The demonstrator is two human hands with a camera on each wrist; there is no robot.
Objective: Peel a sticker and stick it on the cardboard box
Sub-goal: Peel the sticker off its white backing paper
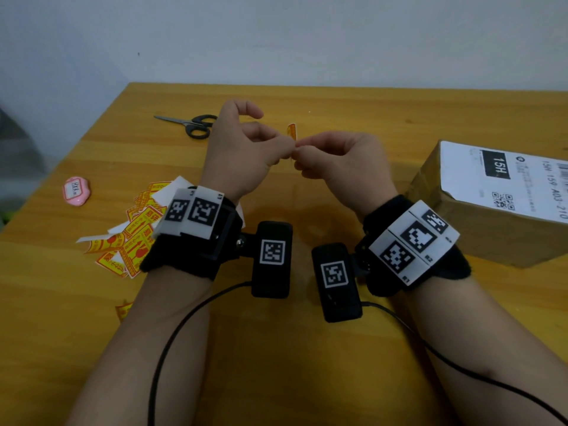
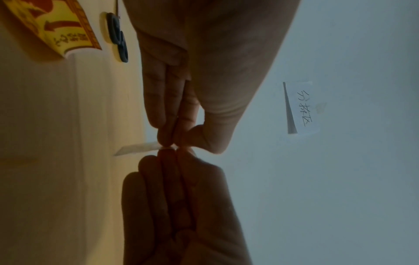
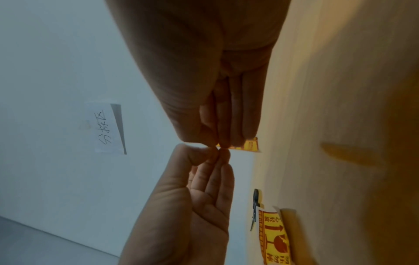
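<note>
I'm in the peeling step: both my hands are raised above the table [image 1: 307,348], fingertips meeting at the centre of the head view. My left hand [image 1: 242,155] pinches one edge of the sticker [image 1: 291,132] between thumb and forefinger, its other fingers loosely curled. My right hand [image 1: 341,161] pinches the same edge from the other side, its fingers bunched tight. From the left wrist view I think I'm working the backing apart from the printed face at that corner, though the pinch itself is too dark to say whether the layers have parted.

The sticker is held edge-on to me, so only a thin yellow-and-red sliver shows. Its long axis runs from the pinch toward 12 o'clock, free end pointing away from me and slightly up.

Next I'd need a slow pull apart, then a carry to the cardboard box [image 1: 479,222] at 3 o'clock, well apart from my hands. The loose sticker pile [image 1: 135,229] lies at 9 o'clock, the scissors [image 1: 190,124] at 11.
</note>
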